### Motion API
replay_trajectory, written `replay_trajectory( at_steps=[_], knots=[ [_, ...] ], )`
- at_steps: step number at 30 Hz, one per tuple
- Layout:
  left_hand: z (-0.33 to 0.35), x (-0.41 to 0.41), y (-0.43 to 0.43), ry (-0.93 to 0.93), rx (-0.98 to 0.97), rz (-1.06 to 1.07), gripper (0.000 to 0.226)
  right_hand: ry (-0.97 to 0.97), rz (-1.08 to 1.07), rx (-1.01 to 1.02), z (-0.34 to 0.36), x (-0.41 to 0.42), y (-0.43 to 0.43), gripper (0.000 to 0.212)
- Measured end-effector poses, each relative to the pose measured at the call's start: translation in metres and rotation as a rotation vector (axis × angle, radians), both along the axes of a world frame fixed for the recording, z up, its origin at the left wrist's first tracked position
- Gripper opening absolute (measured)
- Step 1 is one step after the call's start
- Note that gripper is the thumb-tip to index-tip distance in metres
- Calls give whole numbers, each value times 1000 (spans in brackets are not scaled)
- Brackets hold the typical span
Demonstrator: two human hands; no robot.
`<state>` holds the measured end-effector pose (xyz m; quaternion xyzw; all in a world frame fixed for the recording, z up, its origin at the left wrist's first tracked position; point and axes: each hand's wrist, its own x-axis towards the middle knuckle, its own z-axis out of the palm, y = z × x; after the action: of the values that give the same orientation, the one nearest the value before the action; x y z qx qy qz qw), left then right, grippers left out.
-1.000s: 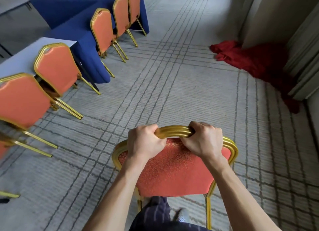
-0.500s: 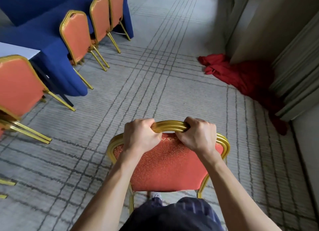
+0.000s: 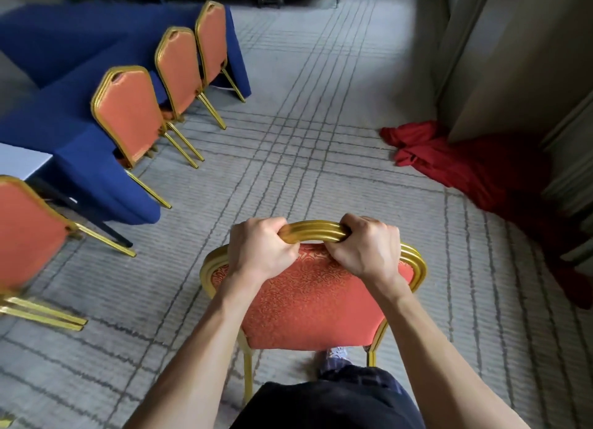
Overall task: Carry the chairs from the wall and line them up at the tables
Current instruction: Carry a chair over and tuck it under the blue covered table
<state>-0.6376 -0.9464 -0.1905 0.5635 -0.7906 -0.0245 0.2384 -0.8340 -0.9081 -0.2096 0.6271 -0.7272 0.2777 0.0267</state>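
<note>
Front and centre: chair (image 3: 316,303), its orange back facing the camera, gold frame and two back legs showing below; well apart from the tables. Whether its legs touch the floor I cannot tell.
Left hand (image 3: 261,252): fingers curled tight over the rail (image 3: 313,233) at the top of the chair back, left of its middle, knuckles up.
Right hand (image 3: 365,249): the same closed grip on the rail, right of its middle; a short bare stretch of rail lies between the two hands.
Row (image 3: 178,69): three orange chairs at upper left, backs toward the camera, side by side along the blue table (image 3: 64,50), seats tucked against its cloth.
Fourth chair (image 3: 29,233): at the left edge, nearer the camera, beside the white table (image 3: 19,162).
Carpet (image 3: 305,133): grey with dark crossing lines, open between the held chair and the row.
Red cloth (image 3: 465,162): heaped on the carpet at right, against the wall (image 3: 513,59).
Shoe (image 3: 335,356): one, pale, just behind the chair's back legs, above dark trousers.
</note>
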Motion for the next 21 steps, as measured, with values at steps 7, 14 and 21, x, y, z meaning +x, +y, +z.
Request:
replay_trajectory(
  at_steps=[7, 14, 21],
  knots=[
    [17, -58, -124, 21, -39, 17, 44, -4, 49, -33, 18, -60, -134, 32],
    [7, -97, -261, 35, -34, 28, 41, 28, 36, -28, 16, -99, -270, 30],
    [-11, -124, -424, 47, 5, 24, 36, 77, -3, 68, 6, -125, -430, 32]
  ],
)
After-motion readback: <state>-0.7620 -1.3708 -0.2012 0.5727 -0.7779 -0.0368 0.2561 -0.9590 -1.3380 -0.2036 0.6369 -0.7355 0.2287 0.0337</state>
